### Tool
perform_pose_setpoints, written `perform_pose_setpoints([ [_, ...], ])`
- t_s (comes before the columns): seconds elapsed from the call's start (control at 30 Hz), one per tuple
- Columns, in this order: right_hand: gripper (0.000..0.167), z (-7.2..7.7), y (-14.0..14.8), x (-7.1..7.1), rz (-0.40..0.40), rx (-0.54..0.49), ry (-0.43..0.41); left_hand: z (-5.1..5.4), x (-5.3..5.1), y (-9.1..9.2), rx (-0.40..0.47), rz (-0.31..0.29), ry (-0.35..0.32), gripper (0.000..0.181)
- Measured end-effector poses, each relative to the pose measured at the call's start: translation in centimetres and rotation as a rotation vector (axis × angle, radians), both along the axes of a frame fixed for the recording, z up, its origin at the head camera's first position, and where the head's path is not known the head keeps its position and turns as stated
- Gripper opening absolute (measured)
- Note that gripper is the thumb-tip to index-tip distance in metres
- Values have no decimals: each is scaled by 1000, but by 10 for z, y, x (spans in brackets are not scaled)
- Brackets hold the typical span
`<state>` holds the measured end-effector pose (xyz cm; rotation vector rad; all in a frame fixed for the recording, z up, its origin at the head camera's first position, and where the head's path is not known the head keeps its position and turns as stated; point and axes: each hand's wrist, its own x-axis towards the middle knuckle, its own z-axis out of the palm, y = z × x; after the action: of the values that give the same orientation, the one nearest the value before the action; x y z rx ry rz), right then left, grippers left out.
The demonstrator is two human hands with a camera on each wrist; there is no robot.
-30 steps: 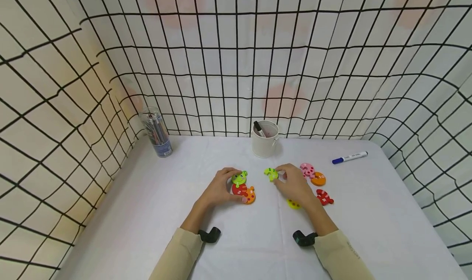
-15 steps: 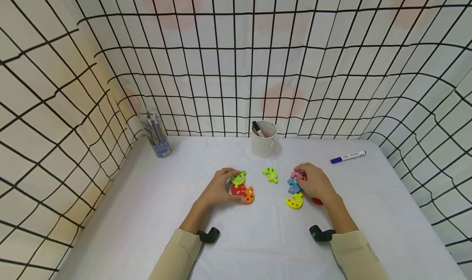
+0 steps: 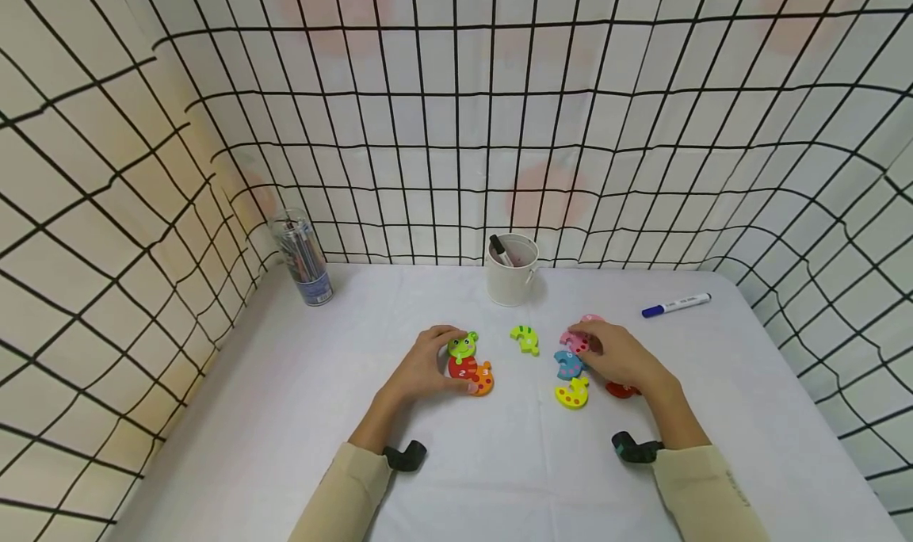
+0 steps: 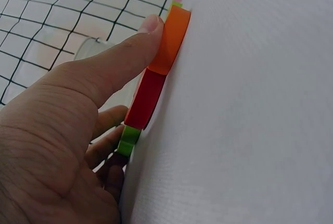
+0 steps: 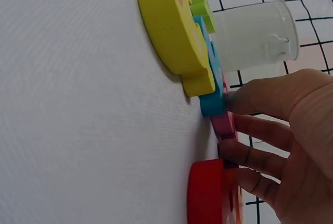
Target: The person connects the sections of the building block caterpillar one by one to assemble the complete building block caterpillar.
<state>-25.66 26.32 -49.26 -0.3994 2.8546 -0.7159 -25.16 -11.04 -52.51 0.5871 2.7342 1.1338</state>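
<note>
My left hand [image 3: 419, 368] [image 4: 67, 104] grips a joined row of puzzle pieces between thumb and fingers: a green frog-like head [image 3: 462, 345], a red piece with a 2 [image 3: 460, 368] and an orange piece [image 3: 484, 379] [image 4: 174, 39]. On the right, my right hand [image 3: 622, 358] [image 5: 291, 135] pinches a pink spotted piece [image 3: 574, 341]. Just below it lies a blue piece [image 3: 568, 365] [image 5: 210, 105], then a yellow one [image 3: 573, 394] [image 5: 171, 31]. Part of the pink piece is hidden by the fingers.
A lime striped piece [image 3: 526, 339] lies between the hands. Under the right hand shows a red piece [image 3: 622, 390]. Farther back stand a white bucket [image 3: 509, 276] with a marker and a clear pencil jar [image 3: 307, 265]; a blue-capped marker [image 3: 676, 305] lies at right.
My right hand has let go of the lime piece and moved right to the pink piece, uncovering the blue and yellow ones. The left hand stays in place.
</note>
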Motion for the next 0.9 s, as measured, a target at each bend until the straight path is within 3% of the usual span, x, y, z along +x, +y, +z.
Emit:
perform_pose_setpoints([
  [0.23,49,-5,0,-1,-29,-14,31,-2,-1,0,-1,1,0,88],
  [0.53,51,0,-14,6,-70,-120,54,-1,0,0,1,0,15,85],
  [0.9,48,5,-61,15,50,-174,109,1,1,1,13,0,23,82],
])
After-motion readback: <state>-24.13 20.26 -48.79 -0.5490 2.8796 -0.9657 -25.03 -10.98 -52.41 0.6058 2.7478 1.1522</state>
